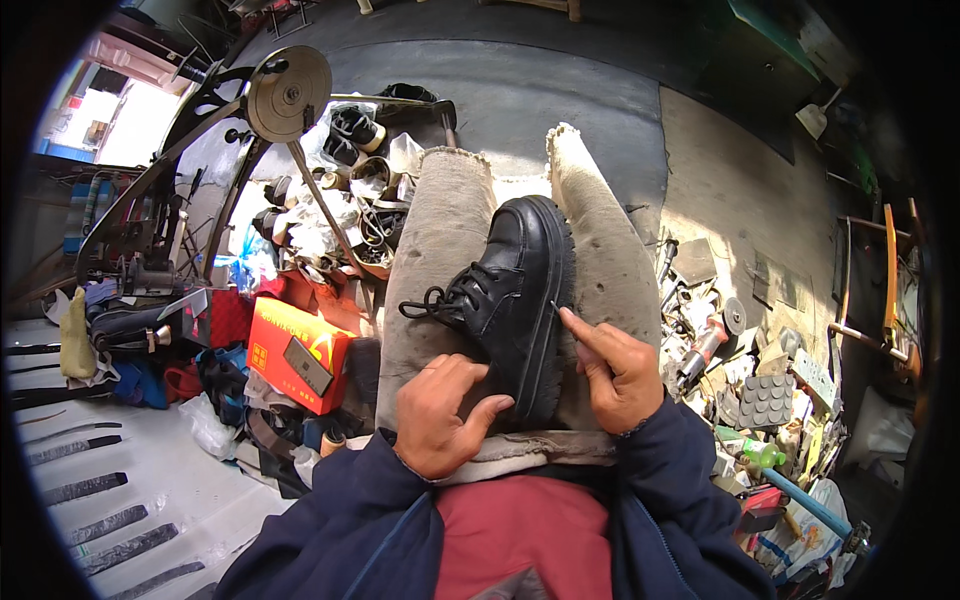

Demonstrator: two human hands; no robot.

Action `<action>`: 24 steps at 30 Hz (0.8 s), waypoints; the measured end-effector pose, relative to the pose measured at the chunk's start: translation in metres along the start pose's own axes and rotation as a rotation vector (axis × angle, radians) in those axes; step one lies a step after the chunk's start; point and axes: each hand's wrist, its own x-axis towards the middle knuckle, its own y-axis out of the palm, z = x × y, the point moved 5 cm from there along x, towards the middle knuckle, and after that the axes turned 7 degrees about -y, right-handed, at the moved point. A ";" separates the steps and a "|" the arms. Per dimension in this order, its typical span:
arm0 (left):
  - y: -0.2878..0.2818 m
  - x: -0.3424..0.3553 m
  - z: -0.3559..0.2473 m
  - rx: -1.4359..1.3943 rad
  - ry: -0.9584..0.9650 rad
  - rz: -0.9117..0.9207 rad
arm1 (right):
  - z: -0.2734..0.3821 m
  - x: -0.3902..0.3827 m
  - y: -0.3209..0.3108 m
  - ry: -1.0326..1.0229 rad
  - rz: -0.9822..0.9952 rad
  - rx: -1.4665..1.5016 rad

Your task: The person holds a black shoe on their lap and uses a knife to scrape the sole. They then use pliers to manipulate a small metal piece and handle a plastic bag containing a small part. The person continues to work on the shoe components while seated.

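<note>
A black lace-up leather shoe (508,280) with a thick sole lies on its side, toe pointing away from me, on worn beige padding (430,230) over my lap. My left hand (440,420) is at the lower left of the shoe, fingers bent and thumb spread toward the heel, seemingly touching it. My right hand (618,375) pinches a thin tool (558,309), perhaps a needle or awl, beside the right edge of the sole.
A metal machine with a round wheel (287,92) stands upper left, near piled shoes (355,132). An orange-red box (290,340) sits left, above a white board with dark strips (85,480). Tools and scraps (745,400) crowd my right side.
</note>
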 end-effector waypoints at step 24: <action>0.001 -0.004 0.006 -0.056 -0.028 -0.033 | -0.011 -0.011 0.003 0.093 -0.120 0.134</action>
